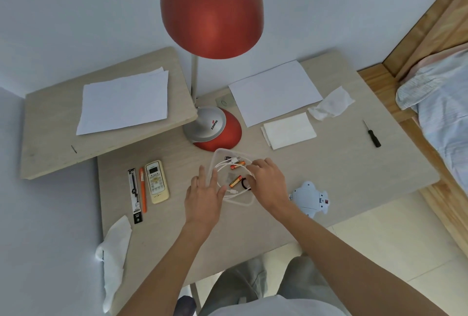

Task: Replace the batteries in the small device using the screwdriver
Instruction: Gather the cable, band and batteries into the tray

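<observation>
A clear plastic container (216,156) sits at the table's middle, holding red-and-gold batteries (235,181), a white cable and a small black ring. My left hand (204,195) rests flat against its left wall, fingers spread. Over the container's right side my right hand (266,181) reaches in with fingertips curled down; I cannot tell whether it grips anything. The small device (309,198), a pale blue toy-shaped body with a red switch, lies to the right of my right wrist. A black screwdriver (372,135) lies far right on the table, away from both hands.
A red desk lamp (212,128) stands just behind the container, its shade overhead. A remote control (157,181), an orange pen and a packaged pen lie at left. Paper sheets, a folded napkin (288,131) and crumpled tissues are scattered around. A bed is on the right.
</observation>
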`<state>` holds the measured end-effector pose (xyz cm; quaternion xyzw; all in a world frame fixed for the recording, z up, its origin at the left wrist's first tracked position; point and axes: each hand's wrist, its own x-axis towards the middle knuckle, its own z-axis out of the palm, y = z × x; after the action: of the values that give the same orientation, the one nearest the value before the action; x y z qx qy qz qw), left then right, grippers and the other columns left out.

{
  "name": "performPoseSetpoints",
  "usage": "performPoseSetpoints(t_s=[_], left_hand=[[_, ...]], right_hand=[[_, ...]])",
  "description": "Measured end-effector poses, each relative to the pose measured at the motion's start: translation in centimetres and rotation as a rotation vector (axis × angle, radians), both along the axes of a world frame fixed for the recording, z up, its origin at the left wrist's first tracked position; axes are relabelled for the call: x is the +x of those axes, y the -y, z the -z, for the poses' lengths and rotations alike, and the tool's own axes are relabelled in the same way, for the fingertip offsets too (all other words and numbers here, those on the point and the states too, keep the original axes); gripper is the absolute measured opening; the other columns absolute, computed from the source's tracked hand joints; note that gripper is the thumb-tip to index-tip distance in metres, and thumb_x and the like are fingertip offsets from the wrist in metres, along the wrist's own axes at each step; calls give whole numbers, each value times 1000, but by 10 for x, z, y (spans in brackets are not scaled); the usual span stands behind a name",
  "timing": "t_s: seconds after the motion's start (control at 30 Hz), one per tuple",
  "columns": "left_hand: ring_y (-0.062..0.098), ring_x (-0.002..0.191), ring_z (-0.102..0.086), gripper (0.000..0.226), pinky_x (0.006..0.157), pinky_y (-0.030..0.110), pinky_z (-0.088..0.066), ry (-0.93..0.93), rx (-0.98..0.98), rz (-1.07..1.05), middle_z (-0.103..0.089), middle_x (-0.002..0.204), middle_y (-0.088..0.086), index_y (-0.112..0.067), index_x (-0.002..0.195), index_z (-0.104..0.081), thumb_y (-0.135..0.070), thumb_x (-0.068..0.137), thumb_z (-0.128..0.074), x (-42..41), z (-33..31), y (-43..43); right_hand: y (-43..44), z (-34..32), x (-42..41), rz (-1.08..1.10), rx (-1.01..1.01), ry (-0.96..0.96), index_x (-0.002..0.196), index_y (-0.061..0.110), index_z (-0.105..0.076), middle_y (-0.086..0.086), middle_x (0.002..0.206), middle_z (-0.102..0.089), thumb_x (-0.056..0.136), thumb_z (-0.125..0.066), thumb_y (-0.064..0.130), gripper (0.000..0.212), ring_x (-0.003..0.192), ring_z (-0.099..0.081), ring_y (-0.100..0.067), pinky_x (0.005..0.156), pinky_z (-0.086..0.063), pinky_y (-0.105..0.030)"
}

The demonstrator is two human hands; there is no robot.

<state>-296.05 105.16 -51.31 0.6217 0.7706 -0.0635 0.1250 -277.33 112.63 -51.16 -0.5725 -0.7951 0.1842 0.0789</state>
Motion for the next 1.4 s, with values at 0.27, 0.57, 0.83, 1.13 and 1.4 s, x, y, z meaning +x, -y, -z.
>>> performPoseSetpoints(t_s=[0.27,0.57,0.83,1.13,1.4], left_hand=[[38,139,-49,66,119,52,-45,-8,237,24,-46,160,14,-21,163,-39,-58,109,-48,19,-41,-15],[54,150,-38,82,113,67,-48,110,-72,-299,-24,175,18,-25,174,-11,-52,108,-53,12,25,-2],[57,125,-60,95,100,70,-55,240,26,-540,-39,156,24,-32,172,-2,-20,103,-66,44,44,4],[62,114,-60,90,97,71,-55,200,73,-726,-38,145,30,-27,171,-4,-29,104,-65,95,51,9],[58,116,-60,93,98,72,-56,292,159,-880,-40,143,26,-31,168,-11,-20,99,-73,121,43,9]], right_hand=[[-8,-40,68,-29,186,-29,142,14,-62,-11,148,-61,104,-66,27,41,131,-58,-33,98,-58,-44],[-56,9,251,132,20,249,164,17,-37,-17,170,-34,108,-55,34,61,156,-35,-35,117,-47,-47],[-126,49,361,116,-83,391,162,16,-35,-19,158,-39,103,-59,25,64,139,-45,-38,103,-54,-51],[-173,65,382,-40,18,426,144,12,-52,-16,125,-53,100,-60,21,46,107,-53,-36,81,-54,-48],[-171,67,374,-27,-82,339,149,11,-46,-13,109,-47,101,-58,12,49,88,-54,-30,64,-56,-46]])
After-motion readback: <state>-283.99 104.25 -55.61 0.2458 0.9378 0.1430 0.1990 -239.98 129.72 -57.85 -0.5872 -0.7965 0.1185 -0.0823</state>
